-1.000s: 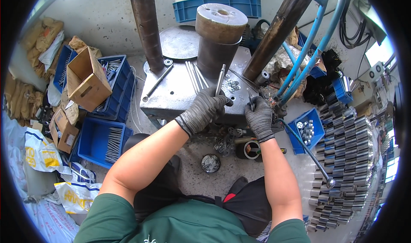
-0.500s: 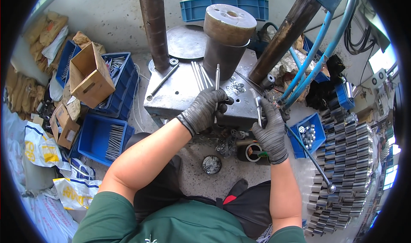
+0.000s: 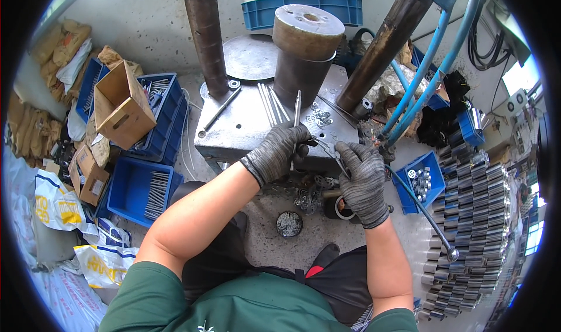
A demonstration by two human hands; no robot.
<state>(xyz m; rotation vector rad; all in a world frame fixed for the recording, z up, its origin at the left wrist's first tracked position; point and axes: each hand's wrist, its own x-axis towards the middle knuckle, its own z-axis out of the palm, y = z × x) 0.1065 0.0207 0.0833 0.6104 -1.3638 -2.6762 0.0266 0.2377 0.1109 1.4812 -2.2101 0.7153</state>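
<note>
My left hand (image 3: 277, 153), in a dark grey knit glove, is closed round a slim metal rod (image 3: 298, 107) held upright at the table's front edge. In the matching glove, my right hand (image 3: 362, 183) grips a pair of pliers (image 3: 331, 150) whose jaws point left to the rod, by the left fingertips. Whether the jaws touch the rod I cannot tell. Behind my hands, small metal rings (image 3: 321, 117) lie loose on the steel table (image 3: 245, 139). Several more rods (image 3: 270, 104) lie left of them, and a longer rod with a ringed end (image 3: 219, 113) lies farther left.
A thick steel cylinder (image 3: 301, 78) stands on the table between two columns (image 3: 204, 40). On the left are blue bins (image 3: 130, 189) with rods and an open cardboard box (image 3: 125, 104). To the right are a bin (image 3: 431, 200) of metal parts, a ball-ended lever (image 3: 429, 222) and stacked steel tubes (image 3: 467, 232).
My right hand has moved slightly left, and the pliers have swung from pointing away to pointing left at the rod. My left hand still holds the rod in nearly the same place.
</note>
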